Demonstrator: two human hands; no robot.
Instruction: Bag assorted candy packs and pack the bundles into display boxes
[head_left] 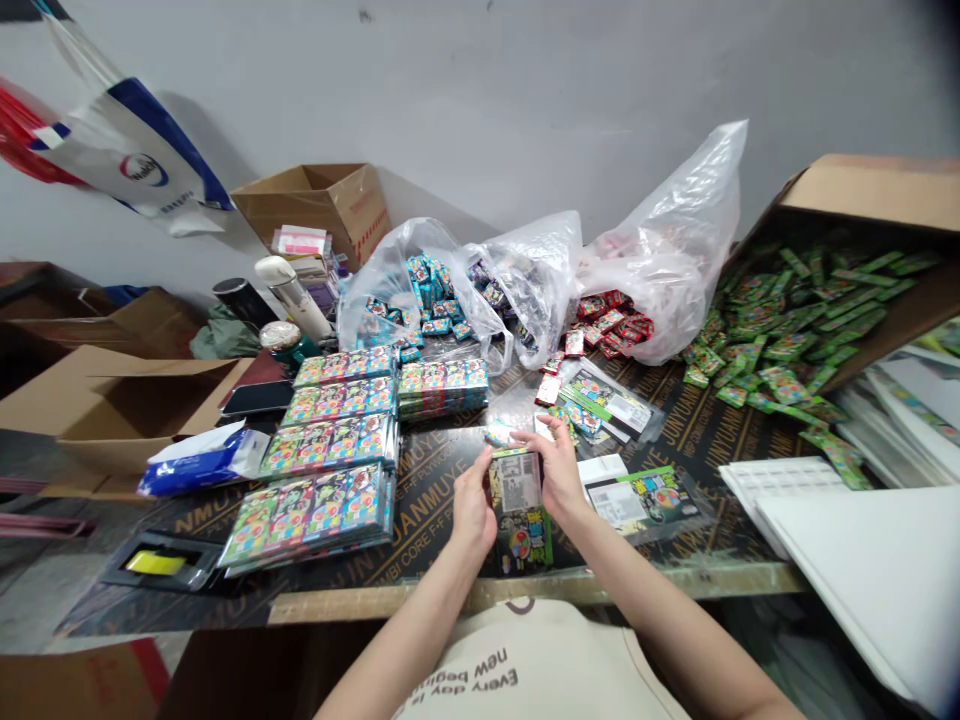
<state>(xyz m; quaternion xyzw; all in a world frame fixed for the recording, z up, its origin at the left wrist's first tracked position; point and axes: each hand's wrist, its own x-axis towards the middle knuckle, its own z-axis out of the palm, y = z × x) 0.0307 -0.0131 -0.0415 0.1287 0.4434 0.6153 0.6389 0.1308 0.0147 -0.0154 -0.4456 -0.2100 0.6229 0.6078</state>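
My left hand (472, 508) and my right hand (556, 472) both grip a clear-wrapped printed card pack (519, 510) held just above the dark table (697, 430). The left fingers pinch its left edge. At its top right corner the right fingers close on it, close to a small packet (499, 433) lying on the table. Finished packs lie in stacks (330, 470) to the left of my hands. Another wrapped pack (645, 497) lies flat on my right.
Three clear plastic bags hold blue (420, 300), dark (502, 295) and red (611, 320) small packets at the back. A tipped cardboard box (862, 200) spills green packets (780, 340) on the right. White sheets (862, 540) lie front right. Open cartons (127, 400) and bottles (292, 295) stand left.
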